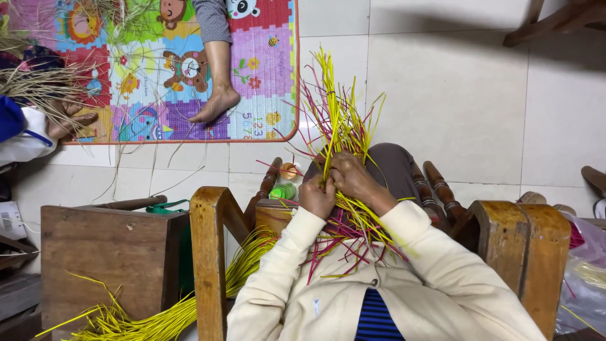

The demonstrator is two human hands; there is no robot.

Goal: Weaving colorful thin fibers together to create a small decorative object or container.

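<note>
In the head view we look straight down on 2 hands working at a bunch of yellow and magenta strips [338, 136]. Our left hand [317, 197] is curled tight around the strips near where they cross, knuckles up. Our right hand [351, 177] grips the same bunch just beside it, fingers folded over the strands, so both hands touch the bunch and nearly touch each other. The strips fan upward past the hands over the pale tiled floor [454, 95], and their lower ends splay out over our cream sleeves [284, 271] and lap.

We sit in a wooden chair [211, 252], whose armrests frame the hands on either side. A loose sheaf of yellow strips [170, 316] trails from under the left armrest down to the lower left corner. A wooden stool [104, 252] stands just beside that armrest. Between the chair's turned rails a small green bottle [284, 191] sits near the left hand.

Further off lies a colourful foam play mat [265, 76], with another person's bare foot [216, 104] resting on it. At the far left edge, another person's hand [69, 120] holds a bundle of pale dry straw [38, 85]. A clear plastic bag [584, 278] lies by the right armrest.
</note>
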